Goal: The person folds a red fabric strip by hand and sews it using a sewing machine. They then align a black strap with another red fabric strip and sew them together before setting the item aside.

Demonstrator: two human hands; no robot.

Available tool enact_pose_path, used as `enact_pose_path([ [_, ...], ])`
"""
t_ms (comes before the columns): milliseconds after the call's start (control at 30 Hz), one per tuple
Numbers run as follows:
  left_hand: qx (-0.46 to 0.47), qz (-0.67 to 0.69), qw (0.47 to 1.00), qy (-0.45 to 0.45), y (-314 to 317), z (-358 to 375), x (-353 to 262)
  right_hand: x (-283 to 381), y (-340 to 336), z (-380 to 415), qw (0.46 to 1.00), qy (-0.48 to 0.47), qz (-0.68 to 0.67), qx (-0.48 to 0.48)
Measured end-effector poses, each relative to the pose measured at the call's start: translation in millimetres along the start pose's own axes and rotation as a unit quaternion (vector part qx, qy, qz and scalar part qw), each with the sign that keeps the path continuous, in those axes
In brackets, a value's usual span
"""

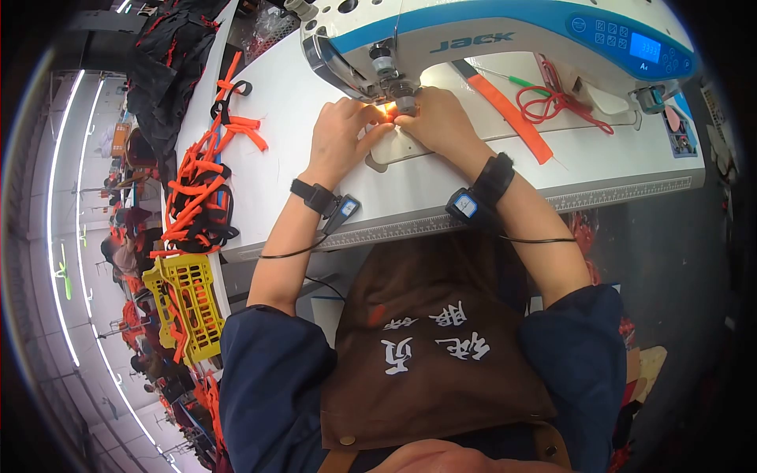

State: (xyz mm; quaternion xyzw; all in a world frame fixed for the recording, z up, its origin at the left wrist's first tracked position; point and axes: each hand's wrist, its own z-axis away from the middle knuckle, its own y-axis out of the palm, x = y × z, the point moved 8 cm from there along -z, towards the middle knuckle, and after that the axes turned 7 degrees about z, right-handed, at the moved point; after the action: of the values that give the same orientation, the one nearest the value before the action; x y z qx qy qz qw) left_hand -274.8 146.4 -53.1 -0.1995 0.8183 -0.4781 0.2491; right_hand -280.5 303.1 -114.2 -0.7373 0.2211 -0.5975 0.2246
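Both hands meet at about 12 o'clock under the head of the white and blue sewing machine point(489, 39). The left hand point(341, 138) and the right hand point(441, 122) lie knuckles up, fingertips pinching a small orange piece point(389, 115) right at the presser foot point(405, 101), lit by the machine's lamp. How much of the piece each hand grips is hidden by the fingers. Each wrist carries a black band with a small device and a thin cable.

The white table point(599, 162) runs from 10 o'clock to 2 o'clock, with a ruler strip along its near edge. At 1 o'clock a flat orange strap point(512, 117) lies slanted on the table, well apart from the hands, and just beyond it sits a loose tangle of red cord point(556, 102). At 9 o'clock a heap of orange and black straps point(201, 185) trails along the table's left end, with a dark bundle of fabric point(169, 59) above it at 11 o'clock. Below the heap, at 8 o'clock, a yellow plastic crate point(193, 303) holds more orange pieces.

The person wears a brown apron point(434, 370) with white characters over dark blue sleeves. At far left the workshop stretches away under long ceiling lights, with other workstations and orange material, too small to make out.
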Motion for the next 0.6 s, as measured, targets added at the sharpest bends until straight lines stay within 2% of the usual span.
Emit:
enact_pose_path([
  [200, -0.011, -0.002, 1.0, 0.008, 1, 0, 3, 0, 0, -1, 1.0, 0.007, 0.027, -0.001],
  [333, -0.007, -0.011, 0.999, 0.03, -2, -2, -1, -1, 0, 0, 1.0, 0.002, -0.007, 0.0],
  [433, 0.026, 0.031, 0.998, -0.039, -4, -1, -5, 3, -3, 1, 1.0, 0.011, 0.009, 0.013],
  [533, -0.011, 0.164, 0.971, -0.173, 1, 11, 14, 16, -16, 4, 0.998, 0.041, 0.028, 0.037],
  [600, -0.04, 0.237, 0.945, -0.224, 3, 19, 25, 14, -13, 4, 0.998, 0.038, 0.026, 0.033],
])
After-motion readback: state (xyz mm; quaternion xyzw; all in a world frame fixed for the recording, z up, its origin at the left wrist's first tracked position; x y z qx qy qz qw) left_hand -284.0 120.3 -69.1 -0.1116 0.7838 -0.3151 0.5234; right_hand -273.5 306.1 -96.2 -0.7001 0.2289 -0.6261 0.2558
